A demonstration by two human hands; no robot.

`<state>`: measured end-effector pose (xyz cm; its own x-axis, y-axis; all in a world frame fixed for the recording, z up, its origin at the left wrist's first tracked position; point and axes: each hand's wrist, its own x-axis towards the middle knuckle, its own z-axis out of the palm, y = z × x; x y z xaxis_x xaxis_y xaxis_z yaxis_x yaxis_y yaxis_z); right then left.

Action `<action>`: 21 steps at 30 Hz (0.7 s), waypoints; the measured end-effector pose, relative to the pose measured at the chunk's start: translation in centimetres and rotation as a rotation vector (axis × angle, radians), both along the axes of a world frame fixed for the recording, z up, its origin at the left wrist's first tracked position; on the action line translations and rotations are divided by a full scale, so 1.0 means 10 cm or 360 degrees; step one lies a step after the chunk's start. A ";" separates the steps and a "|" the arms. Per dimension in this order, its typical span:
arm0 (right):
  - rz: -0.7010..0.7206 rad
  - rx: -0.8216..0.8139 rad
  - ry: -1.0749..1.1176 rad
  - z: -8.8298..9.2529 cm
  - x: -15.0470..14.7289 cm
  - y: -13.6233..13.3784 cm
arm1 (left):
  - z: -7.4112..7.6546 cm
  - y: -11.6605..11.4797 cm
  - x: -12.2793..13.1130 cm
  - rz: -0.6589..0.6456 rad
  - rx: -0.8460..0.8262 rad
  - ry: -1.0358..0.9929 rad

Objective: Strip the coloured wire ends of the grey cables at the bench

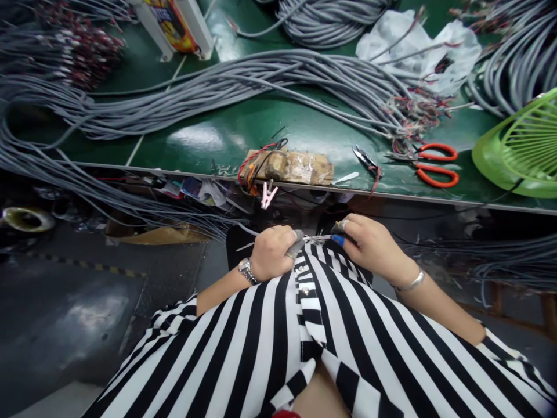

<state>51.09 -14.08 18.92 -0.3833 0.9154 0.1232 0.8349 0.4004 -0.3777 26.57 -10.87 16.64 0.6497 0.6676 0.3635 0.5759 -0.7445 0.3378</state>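
Observation:
My left hand point(274, 252) is closed around the end of a grey cable point(247, 228) at my lap; the cable runs in from the left. Closed too, my right hand point(369, 244) grips a thin tool with a blue handle point(337, 239), whose slim metal shaft points left at the left fingertips. Its exact kind is too small to make out. Grey and yellowish coverings wrap some fingertips. Just beyond the hands, at the bench edge, lie a pink clip point(268, 195) and a taped wooden block point(300, 166) with red and black wires.
Bundled grey cables point(217, 87) stretch across the green bench point(200, 136), their stripped ends at right. Red-handled scissors point(435, 165), small snips point(365, 160), a plastic bag point(404, 40) and a green fan point(517, 151) also lie there. More cables hang over the left edge.

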 end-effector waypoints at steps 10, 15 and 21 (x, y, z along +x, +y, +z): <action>0.0023 -0.0004 -0.0062 0.04 0.00 0.02 | 0.00 0.01 0.02 -0.0044 0.0103 -0.0013; -0.0096 -0.0141 0.0252 -0.13 -0.07 0.03 | 0.00 0.01 0.02 -0.0013 0.0110 -0.0002; -0.0239 -0.0441 0.0692 -0.28 -0.09 0.01 | -0.02 0.01 0.01 0.0000 0.0126 -0.0083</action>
<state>50.16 -13.95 16.13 -0.2129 0.9770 -0.0127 0.6181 0.1246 -0.7762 26.70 -10.78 16.48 0.6287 0.6352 0.4487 0.5590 -0.7702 0.3072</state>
